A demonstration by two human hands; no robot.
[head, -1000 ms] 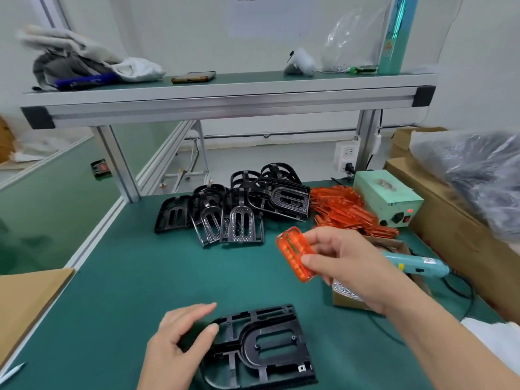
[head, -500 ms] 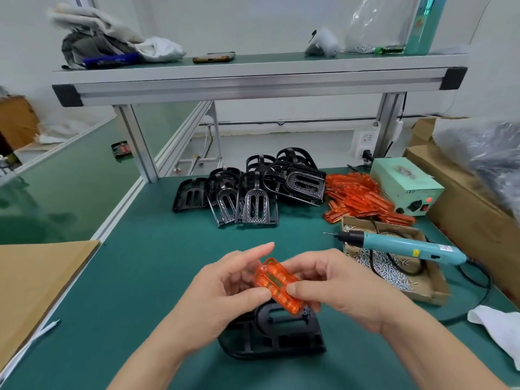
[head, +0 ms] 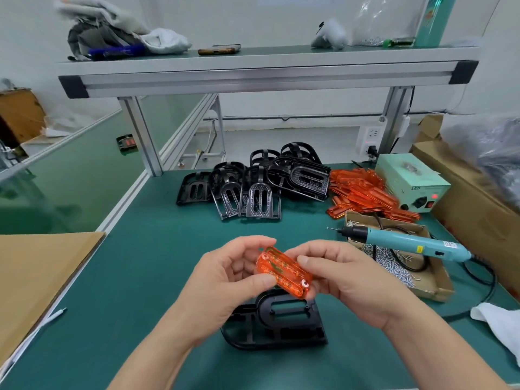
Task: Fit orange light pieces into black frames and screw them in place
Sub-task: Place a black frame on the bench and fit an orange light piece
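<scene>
**A:** How does the orange light piece [head: 282, 273] look?

**B:** Translucent orange, oblong with rounded ends, ribbed inside, with a small round hole at its lower right end. It sits tilted at the centre of the frame, held in the air.

**A:** And the hands?

**B:** Both hold it. The left hand [head: 222, 288] pinches the upper left end between thumb and fingers, and the right hand [head: 346, 280] grips the lower right end.

**A:** What's beneath?

**B:** One black frame [head: 281, 322] lies on the green bench [head: 157, 263] just below the piece. The hands cover its upper edge.

**A:** Further out?

**B:** A pile of black frames [head: 253, 187] and a heap of orange pieces [head: 363, 192] at upper centre, a pale green power box [head: 408, 181] to the right, and a teal electric screwdriver [head: 405, 242] resting across a cardboard tray [head: 439, 288] of screws
</scene>
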